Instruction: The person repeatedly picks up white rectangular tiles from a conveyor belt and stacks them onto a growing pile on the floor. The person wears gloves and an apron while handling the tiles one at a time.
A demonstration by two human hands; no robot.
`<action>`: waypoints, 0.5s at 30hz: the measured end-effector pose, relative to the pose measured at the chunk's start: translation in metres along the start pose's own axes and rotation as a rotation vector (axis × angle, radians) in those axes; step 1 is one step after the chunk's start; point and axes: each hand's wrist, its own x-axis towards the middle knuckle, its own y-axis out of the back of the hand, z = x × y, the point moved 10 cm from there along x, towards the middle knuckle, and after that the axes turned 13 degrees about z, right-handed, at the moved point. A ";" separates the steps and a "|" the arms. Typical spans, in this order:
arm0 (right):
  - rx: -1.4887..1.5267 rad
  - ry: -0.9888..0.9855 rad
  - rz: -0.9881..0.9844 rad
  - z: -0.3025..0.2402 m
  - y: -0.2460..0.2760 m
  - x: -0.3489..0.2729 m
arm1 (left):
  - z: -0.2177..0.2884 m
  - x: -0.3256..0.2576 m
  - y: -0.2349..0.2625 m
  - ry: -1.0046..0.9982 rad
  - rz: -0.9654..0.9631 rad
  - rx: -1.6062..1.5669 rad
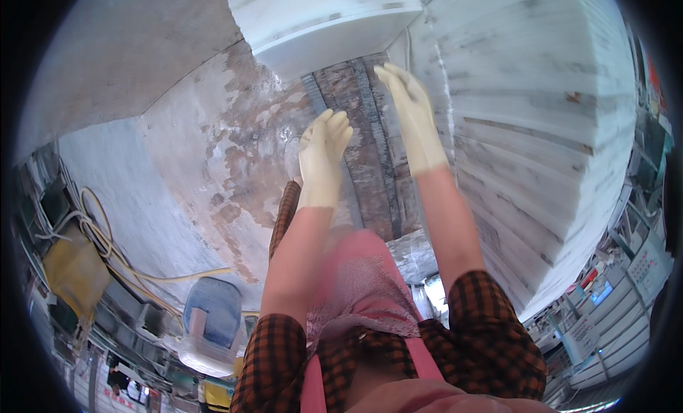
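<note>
Both my hands wear cream-coloured gloves and are raised over a worn, stained surface (228, 157). My left hand (325, 146) is near the middle, its fingers loosely bent and partly blurred, with no object visible in them. Farther up and to the right, my right hand (409, 100) has its fingers stretched out and holds nothing. Beyond the hands is a large white block-shaped thing (320, 39) with a smooth front face. Close to my right hand rises a tall stack of white, ridged boards or slabs (526, 135). Neither hand clearly touches anything.
Grey strips (377, 121) run along the surface below my hands. A thin brown patterned shape (286, 212) lies beside my left forearm. At lower left are a blue container (213, 310), a yellowish hose (103, 242) and a yellow sheet-like thing (75, 271). Control panels (646, 260) stand far right.
</note>
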 end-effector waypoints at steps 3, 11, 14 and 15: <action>-0.176 0.284 -0.031 -0.077 0.043 -0.093 | 0.014 0.005 -0.016 -0.058 -0.043 -0.005; -1.054 1.082 0.273 -0.286 0.173 -0.181 | 0.042 0.012 -0.035 -0.120 -0.093 -0.061; -1.183 1.087 0.126 -0.284 0.190 -0.134 | 0.052 0.026 -0.020 -0.136 -0.076 -0.047; -1.159 1.050 0.081 -0.276 0.194 -0.119 | 0.061 0.033 -0.019 -0.183 -0.136 -0.038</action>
